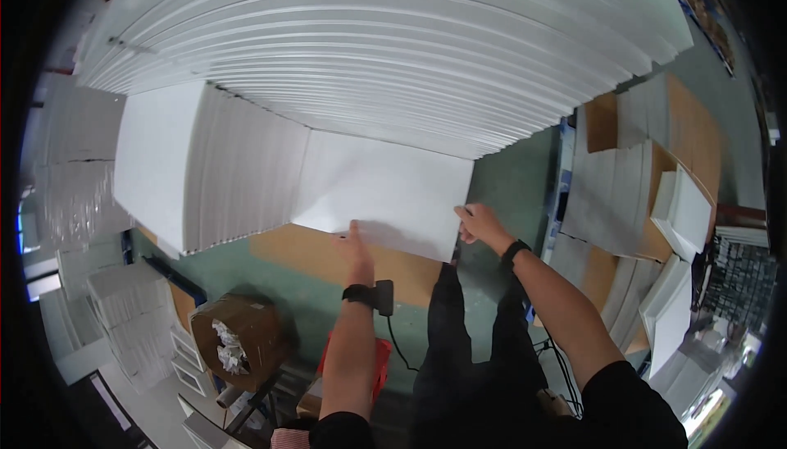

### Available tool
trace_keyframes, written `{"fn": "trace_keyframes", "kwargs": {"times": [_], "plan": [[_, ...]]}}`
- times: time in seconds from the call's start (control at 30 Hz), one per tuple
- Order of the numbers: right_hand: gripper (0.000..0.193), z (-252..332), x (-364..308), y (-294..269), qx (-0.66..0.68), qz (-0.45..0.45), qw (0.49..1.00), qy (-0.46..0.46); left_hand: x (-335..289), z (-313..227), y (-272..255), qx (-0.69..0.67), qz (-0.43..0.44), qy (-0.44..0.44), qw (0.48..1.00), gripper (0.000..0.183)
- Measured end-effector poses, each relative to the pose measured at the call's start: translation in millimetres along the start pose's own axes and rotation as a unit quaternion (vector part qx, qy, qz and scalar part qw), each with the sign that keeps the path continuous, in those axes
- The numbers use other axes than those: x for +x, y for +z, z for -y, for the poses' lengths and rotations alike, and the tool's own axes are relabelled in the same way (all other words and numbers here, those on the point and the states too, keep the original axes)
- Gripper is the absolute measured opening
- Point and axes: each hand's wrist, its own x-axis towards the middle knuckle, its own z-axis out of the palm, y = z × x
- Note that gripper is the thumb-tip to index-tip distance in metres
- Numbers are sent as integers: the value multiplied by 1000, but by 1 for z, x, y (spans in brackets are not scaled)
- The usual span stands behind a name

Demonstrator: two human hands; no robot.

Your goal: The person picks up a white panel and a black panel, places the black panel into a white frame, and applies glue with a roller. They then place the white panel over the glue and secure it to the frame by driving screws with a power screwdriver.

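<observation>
A tall stack of white panels [393, 47] is towering beyond both hands, its layered edges facing the person. A second white stack [160, 170] is standing beyond and to the left of the left hand, while stacked panels with brown cardboard [602, 195] are standing to the right of the right hand. Between these, the white board [385, 191] is lying directly ahead of the hands, with a brown sheet [344, 256] showing below its near edge. An open carton [262, 330] is sitting left of the left forearm. The left hand [354, 248] is grasping the near edge, thumb on top, fingers mostly hidden; the right hand [482, 226] is pinching the right edge. Handling it well is probably calling for an even, light grip, with the board staying flat and its corners clear of the neighbouring stacks.
</observation>
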Motion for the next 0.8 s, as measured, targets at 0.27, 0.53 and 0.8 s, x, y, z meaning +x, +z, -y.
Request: {"fn": "trace_keyframes", "kwargs": {"times": [0.27,0.53,0.8], "plan": [[54,19,6,18,-122,-12,992,20,51,23,-4,-157,63,-114,979,74],[52,12,5,28,-112,-26,993,24,47,25,0,-200,31,-150,968,73],[50,11,-5,18,-4,2,1000,-2,46,17,-2,-245,16,-92,965,66]]}}
